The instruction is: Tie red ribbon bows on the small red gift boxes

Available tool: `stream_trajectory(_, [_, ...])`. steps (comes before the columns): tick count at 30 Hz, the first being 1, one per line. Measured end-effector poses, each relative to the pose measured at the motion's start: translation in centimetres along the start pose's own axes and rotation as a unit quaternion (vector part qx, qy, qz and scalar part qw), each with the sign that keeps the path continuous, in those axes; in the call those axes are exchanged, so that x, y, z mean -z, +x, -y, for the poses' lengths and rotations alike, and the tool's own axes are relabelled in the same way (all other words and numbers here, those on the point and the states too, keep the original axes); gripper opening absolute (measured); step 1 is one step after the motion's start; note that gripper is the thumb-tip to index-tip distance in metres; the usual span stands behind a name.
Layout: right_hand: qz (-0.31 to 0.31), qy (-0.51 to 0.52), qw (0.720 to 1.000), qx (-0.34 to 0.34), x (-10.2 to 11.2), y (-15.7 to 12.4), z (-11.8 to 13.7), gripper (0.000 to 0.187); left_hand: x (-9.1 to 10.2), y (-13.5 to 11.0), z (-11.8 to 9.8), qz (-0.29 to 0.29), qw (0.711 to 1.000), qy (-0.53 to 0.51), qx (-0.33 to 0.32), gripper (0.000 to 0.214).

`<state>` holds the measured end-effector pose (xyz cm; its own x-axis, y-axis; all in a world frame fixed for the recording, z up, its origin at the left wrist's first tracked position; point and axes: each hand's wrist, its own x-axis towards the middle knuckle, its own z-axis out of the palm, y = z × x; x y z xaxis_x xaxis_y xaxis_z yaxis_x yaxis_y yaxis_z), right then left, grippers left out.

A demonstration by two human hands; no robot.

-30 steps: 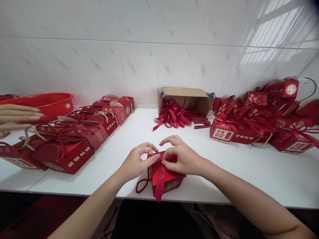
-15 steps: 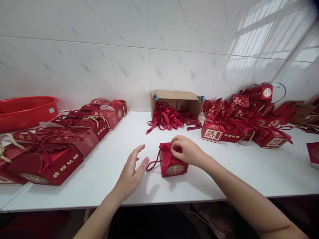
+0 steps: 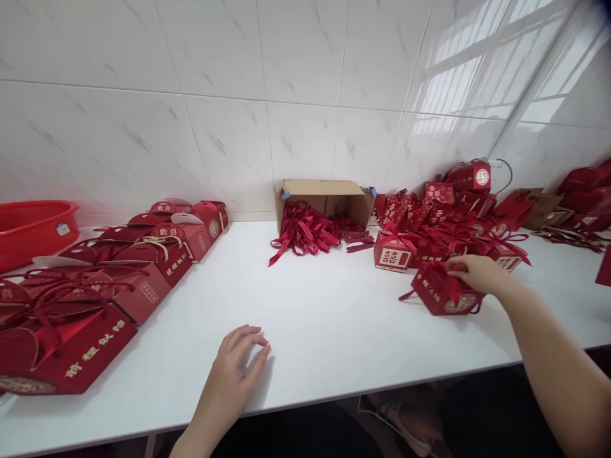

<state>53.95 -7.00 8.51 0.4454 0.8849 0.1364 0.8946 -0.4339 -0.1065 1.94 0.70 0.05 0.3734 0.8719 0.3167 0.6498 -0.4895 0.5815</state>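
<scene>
My right hand (image 3: 477, 272) is closed on the top of a small red gift box (image 3: 442, 294) tied with a red ribbon. The box is tilted and sits at the front of a heap of similar red boxes (image 3: 449, 222) on the right of the white table (image 3: 305, 305). My left hand (image 3: 236, 369) rests near the table's front edge, fingers loosely spread and lying on the surface, holding nothing.
A brown cardboard box (image 3: 324, 200) on its side spills red ribbons (image 3: 305, 232) against the tiled wall. Larger red boxes with handles (image 3: 109, 273) line the left side. A red plastic basin (image 3: 33, 229) stands at far left.
My right hand carried the ribboned box from the table's middle to the heap on the right. My left hand let go and dropped to the table's front. The view panned right.
</scene>
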Motion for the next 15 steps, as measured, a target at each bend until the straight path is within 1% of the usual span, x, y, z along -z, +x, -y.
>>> stream_trajectory(2, [-0.015,-0.014,0.999,-0.049,0.8,0.6,-2.1,0.012,0.1,0.0,-0.1,0.006,1.000,0.001,0.007,0.020])
stream_trajectory(4, [-0.045,-0.040,0.992,-0.109,1.5,1.1,-2.7,0.013,0.1,-0.1,-0.3,0.010,1.000,0.003,0.007,0.019])
stream_trajectory(5, [-0.068,-0.052,0.988,-0.128,1.7,1.4,-2.4,0.013,0.0,-0.2,-0.5,0.009,1.000,0.002,0.002,0.018])
stream_trajectory(6, [-0.102,-0.057,0.985,-0.130,1.8,1.6,-1.7,0.013,-0.1,-0.3,-0.8,0.004,1.000,-0.001,-0.004,0.017])
stream_trajectory(7, [-0.139,-0.056,0.982,-0.112,1.7,1.8,-0.5,0.016,-0.2,-0.4,-1.1,-0.010,1.000,-0.007,-0.011,0.015])
stream_trajectory(8, [-0.185,-0.048,0.979,-0.073,1.3,2.0,1.0,0.020,-0.2,-0.6,-1.3,-0.038,0.999,-0.016,-0.017,0.014])
stream_trajectory(9, [-0.224,-0.032,0.974,-0.015,0.7,2.1,2.9,0.023,0.0,-0.8,-1.5,-0.085,0.996,-0.024,-0.021,0.013])
stream_trajectory(10, [-0.233,-0.019,0.972,0.039,-0.1,2.1,5.1,0.025,0.3,-1.0,-1.5,-0.150,0.988,-0.025,-0.023,0.014])
stream_trajectory(11, [-0.227,-0.007,0.970,0.093,-1.0,1.9,7.4,0.027,0.9,-1.3,-1.4,-0.221,0.975,-0.019,-0.019,0.017])
stream_trajectory(12, [-0.210,0.008,0.962,0.177,-2.1,1.7,9.8,0.029,1.8,-1.6,-1.2,-0.286,0.958,-0.005,-0.013,0.021])
stream_trajectory(13, [-0.187,0.026,0.947,0.260,-3.2,1.4,12.2,0.030,3.0,-2.0,-0.8,-0.337,0.941,0.014,-0.002,0.026])
stream_trajectory(14, [-0.158,0.040,0.930,0.330,-4.3,1.1,14.5,0.033,4.3,-2.4,-0.3,-0.364,0.931,0.032,0.011,0.029])
stream_trajectory(15, [-0.130,0.048,0.915,0.378,-5.3,0.7,16.6,0.035,5.7,-2.8,0.2,-0.369,0.928,0.045,0.023,0.030])
